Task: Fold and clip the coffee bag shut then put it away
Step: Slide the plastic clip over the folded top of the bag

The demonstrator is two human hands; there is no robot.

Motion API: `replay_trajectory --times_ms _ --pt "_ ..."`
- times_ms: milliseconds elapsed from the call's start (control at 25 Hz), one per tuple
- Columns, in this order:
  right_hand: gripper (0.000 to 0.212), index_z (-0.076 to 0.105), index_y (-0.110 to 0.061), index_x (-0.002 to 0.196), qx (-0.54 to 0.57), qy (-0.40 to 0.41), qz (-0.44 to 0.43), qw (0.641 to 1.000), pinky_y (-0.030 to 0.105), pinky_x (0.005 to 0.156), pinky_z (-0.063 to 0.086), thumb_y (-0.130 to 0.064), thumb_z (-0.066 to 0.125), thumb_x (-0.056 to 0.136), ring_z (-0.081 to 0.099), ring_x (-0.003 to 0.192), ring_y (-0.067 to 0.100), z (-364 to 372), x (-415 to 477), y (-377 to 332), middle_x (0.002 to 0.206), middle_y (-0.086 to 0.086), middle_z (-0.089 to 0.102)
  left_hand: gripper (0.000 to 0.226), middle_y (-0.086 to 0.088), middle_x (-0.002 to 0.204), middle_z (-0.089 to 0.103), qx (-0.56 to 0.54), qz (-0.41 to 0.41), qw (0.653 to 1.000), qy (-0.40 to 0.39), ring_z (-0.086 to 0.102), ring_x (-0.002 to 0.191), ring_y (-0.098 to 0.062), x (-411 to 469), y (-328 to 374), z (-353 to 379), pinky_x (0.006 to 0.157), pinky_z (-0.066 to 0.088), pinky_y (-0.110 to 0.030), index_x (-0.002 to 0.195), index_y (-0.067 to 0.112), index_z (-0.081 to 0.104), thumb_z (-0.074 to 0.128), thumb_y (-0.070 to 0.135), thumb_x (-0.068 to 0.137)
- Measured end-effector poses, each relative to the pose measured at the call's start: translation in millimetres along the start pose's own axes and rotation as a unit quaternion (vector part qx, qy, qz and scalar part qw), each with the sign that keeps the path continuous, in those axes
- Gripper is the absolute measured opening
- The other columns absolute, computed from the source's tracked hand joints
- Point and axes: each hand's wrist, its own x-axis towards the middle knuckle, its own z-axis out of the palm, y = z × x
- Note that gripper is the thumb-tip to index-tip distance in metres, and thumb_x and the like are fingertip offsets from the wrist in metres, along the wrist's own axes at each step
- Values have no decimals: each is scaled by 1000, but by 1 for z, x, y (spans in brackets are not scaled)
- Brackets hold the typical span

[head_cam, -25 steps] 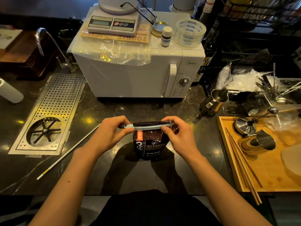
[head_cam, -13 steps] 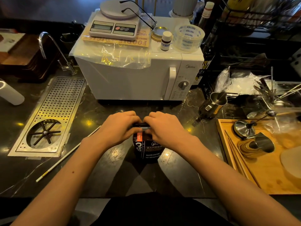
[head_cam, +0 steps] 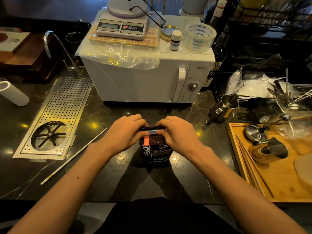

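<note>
Fingers (head_cam: 143,123) of both hands on glossy dark coffee bag (head_cam: 156,152) top.

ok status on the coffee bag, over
Left hand and right hand both pinching the top of the coffee bag. Bag upright on counter. Nothing in the way.

Legible text on the counter.
We read "BAKED.COFFEE" and "NET WEIGHT" on the coffee bag (head_cam: 156,153), "Midea" on the microwave (head_cam: 200,67), "TOGETHER" repeated around the tape roll (head_cam: 199,38), and "83" on a dark bottle (head_cam: 213,73).
</note>
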Motion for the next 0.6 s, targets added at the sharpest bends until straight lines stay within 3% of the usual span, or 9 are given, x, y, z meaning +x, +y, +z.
replay_trajectory --times_ms 120,320,440,520,600 --pt "22 67 -19 112 68 -23 -8 997 41 82 53 -25 63 92 62 98 18 -3 -3 11 103 -2 69 23 1 99 65 -34 -27 999 6 63 89 -17 -2 -3 3 77 54 -36 106 17 68 64 33 90" --pt "20 73 -19 104 168 66 68 981 35 83 55 -17 71 84 68 91 13 3 -14 14 97 -3 75 24 2 92 69 -199 -94 974 50 64 86 -12 -7 -5 12 76 53 -32 102 15 74 77 24 80" --pt "25 71 -18 108 234 87 102 963 21 84 51 -15 74 84 66 92 8 5 -20 17 100 -6 73 24 -4 87 72 -336 -193 919 71 67 78 -19 -18 -13 19 71 56 -34 97 18 75 81 23 74" --pt "22 72 -17 105 284 113 137 942 23 83 53 -11 73 84 67 91 11 3 -28 26 96 -3 73 25 -10 76 67 -399 -240 881 86 58 64 -18 -26 -14 24 63 52 -29 88 21 75 82 30 66" --pt "19 72 -18 98 325 123 149 926 29 86 55 -5 72 83 69 90 14 3 -36 32 92 1 74 30 -13 76 67 -463 -259 842 96 59 66 -16 -27 -8 32 63 53 -24 84 15 75 81 31 60"
